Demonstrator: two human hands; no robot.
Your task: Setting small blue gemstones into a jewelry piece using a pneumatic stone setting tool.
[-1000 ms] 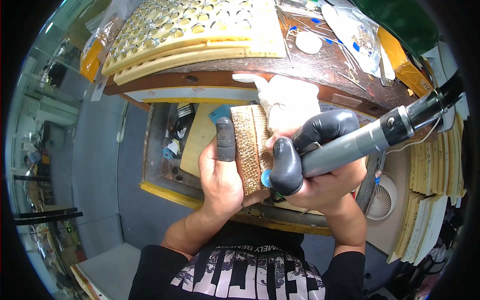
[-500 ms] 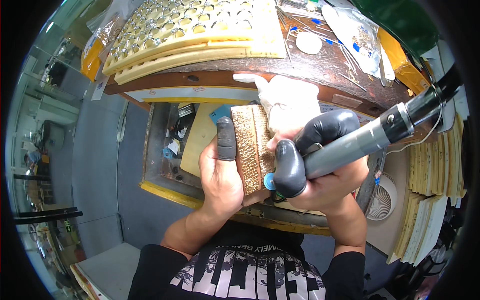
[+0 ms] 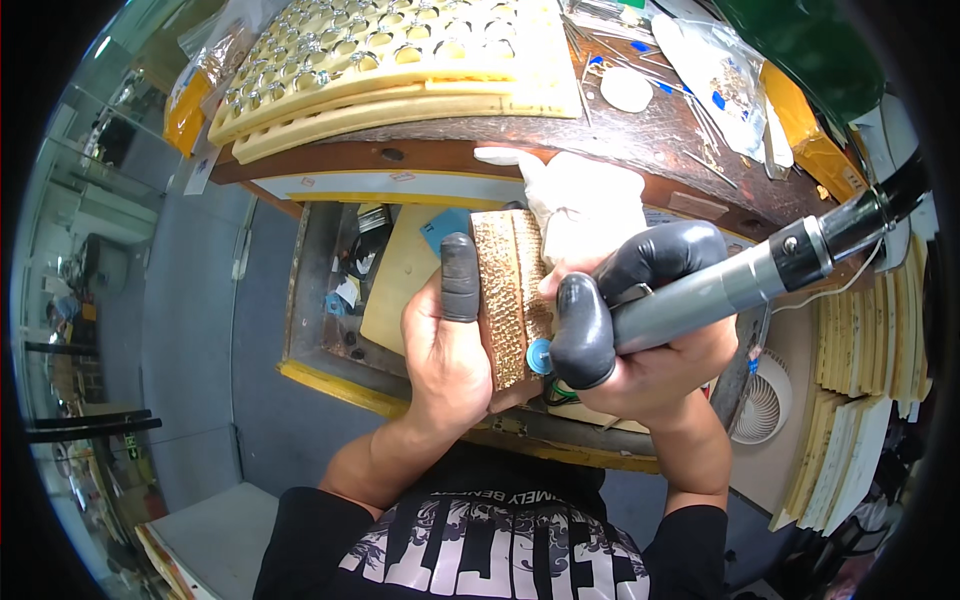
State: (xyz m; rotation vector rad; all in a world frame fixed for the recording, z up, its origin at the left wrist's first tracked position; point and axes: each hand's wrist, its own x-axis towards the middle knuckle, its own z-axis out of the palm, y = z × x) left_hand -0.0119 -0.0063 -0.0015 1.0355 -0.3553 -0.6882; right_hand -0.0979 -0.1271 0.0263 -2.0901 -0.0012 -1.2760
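Between the thumb and fingers of my left hand (image 3: 445,340) is a gold textured band (image 3: 500,300), held upright on a brown backing. A black finger cot covers that thumb. My right hand (image 3: 660,330) grips a grey rotary handpiece (image 3: 710,295), with black cots on its thumb and forefinger. At the tool's tip a small blue disc (image 3: 540,356) lies against or very close to the band's lower right edge; contact is hard to tell. A white cloth-like wrapped piece (image 3: 590,205) juts from the bench edge, beside my right fingertips.
Yellow trays (image 3: 400,90) of rings stand on the wooden bench (image 3: 640,140) at the far left. Thin metal rods (image 3: 703,125) and a plastic bag (image 3: 715,75) lie at the far right. Below the hands is an open drawer (image 3: 330,375). A white fan (image 3: 762,400) sits at right.
The bench and the gold band appear slightly farther right in the picture. The blue disc sits a touch higher. Both hands keep the same grip.
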